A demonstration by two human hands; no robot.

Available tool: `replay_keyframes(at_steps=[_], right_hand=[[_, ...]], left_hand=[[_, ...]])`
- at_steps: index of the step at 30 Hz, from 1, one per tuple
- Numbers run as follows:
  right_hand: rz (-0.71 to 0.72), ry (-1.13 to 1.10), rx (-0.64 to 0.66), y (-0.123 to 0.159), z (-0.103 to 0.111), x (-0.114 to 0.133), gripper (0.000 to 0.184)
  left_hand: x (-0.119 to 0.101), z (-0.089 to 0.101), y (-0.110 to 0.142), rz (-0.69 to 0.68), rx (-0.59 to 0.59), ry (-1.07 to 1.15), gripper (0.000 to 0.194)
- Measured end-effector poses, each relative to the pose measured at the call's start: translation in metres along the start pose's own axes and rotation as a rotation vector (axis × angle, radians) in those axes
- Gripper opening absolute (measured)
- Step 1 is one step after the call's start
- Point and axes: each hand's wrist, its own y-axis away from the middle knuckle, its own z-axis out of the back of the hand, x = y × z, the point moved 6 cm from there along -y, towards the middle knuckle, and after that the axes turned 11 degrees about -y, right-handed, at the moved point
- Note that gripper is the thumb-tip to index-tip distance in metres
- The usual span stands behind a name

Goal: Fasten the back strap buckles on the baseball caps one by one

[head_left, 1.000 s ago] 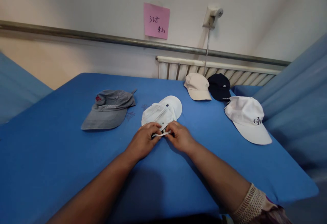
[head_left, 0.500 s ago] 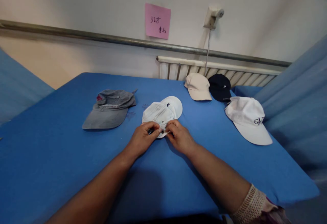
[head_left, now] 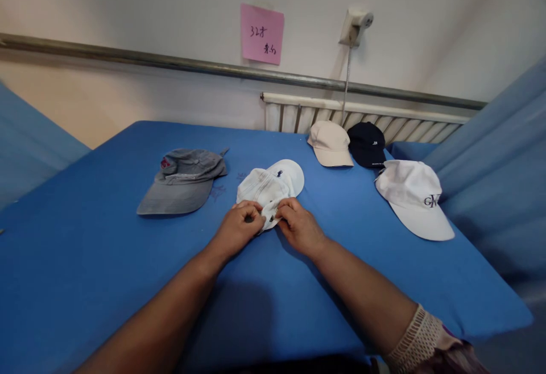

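A white baseball cap (head_left: 258, 185) with a small dark logo lies in front of me, its brim pointing away to the upper right. Its back edge, with the strap, faces me. My left hand (head_left: 241, 226) pinches that edge on the left, thumb against fingers. On the right side of the same edge, my right hand (head_left: 301, 227) is closed with its fingertips on the strap. A small dark spot or hole shows on the strap between the hands. The part under my fingers is hidden.
A grey cap (head_left: 183, 183) lies at the left of the blue-covered table (head_left: 106, 260). Toward the back right sit a beige cap (head_left: 330, 143) and a black cap (head_left: 367, 143). Nearer on the right is another white cap (head_left: 413, 197). A radiator (head_left: 294, 115) lines the wall behind.
My left fingers have shifted slightly left and down along the cap's back edge, and the strap area between the hands shows more. My right hand has barely moved.
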Motion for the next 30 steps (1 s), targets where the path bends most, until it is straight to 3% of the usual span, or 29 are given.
replay_keyframes(at_steps=[7, 22, 30], right_hand=[[0.024, -0.015, -0.013, -0.001, -0.001, 0.004, 0.023], [0.023, 0.001, -0.065, -0.001, 0.001, 0.006, 0.023], [0.024, -0.005, -0.067, -0.002, 0.0, 0.006, 0.025]], left_hand=[[-0.009, 0.004, 0.002, -0.036, -0.004, -0.119, 0.021], [-0.012, 0.003, 0.006, -0.046, -0.072, -0.109, 0.023], [-0.006, -0.002, 0.004, 0.024, -0.091, -0.073, 0.021]])
